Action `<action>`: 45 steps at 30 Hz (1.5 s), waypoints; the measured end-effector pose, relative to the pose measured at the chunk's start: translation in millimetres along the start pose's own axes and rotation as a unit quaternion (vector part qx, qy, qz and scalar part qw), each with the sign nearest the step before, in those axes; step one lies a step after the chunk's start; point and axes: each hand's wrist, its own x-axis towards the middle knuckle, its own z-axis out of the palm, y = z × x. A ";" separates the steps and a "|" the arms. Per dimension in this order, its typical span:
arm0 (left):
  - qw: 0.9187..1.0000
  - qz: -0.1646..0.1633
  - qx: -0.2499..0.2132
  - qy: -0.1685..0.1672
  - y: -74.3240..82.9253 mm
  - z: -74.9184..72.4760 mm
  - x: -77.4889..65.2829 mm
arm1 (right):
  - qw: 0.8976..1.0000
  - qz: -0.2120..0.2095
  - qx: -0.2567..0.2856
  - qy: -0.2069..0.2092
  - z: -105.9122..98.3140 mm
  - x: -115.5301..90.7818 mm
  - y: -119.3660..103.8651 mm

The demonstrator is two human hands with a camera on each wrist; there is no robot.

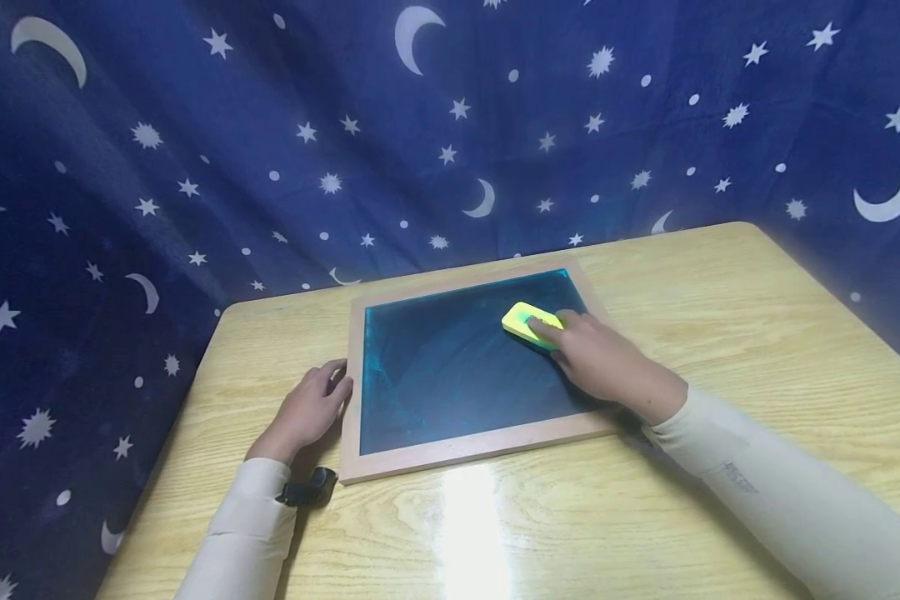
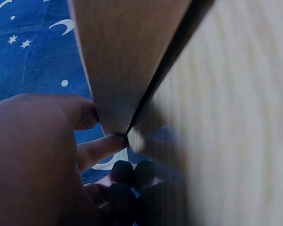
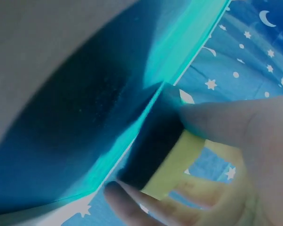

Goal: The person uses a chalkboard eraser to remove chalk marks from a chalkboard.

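Observation:
A small chalkboard [image 1: 450, 367] with a pale wooden frame lies on the table, its dark surface showing faint smears. My right hand [image 1: 603, 362] grips a yellow chalkboard eraser [image 1: 531, 323] on the board's upper right part. In the right wrist view the eraser's dark felt side [image 3: 153, 141] faces the board, with thumb and fingers around the yellow back. My left hand [image 1: 311, 412] rests at the left edge of the wooden frame [image 1: 351, 400]. Close up in the left wrist view, its thumb [image 2: 87, 113] and a finger [image 2: 104, 149] touch the frame's edge.
The light wood-grain table [image 1: 720, 333] extends around the board, with a bright reflection near the front. A blue curtain [image 1: 390, 125] with white moons and stars hangs behind it and to its left. A black band [image 1: 307, 487] is on the left wrist.

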 end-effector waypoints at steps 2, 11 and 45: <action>1.000 0.002 -0.002 -0.001 0.4 0.5 0.2 | 1.000 0.001 0.011 0.014 -0.2 -3.9 0.2; 1.000 0.006 -0.005 0.003 2.9 0.0 1.8 | 0.997 0.053 0.041 0.027 -15.4 -21.6 -0.3; 1.000 0.002 -0.003 0.001 -0.7 0.6 -1.1 | 0.988 0.119 0.044 0.091 -21.4 -36.1 74.2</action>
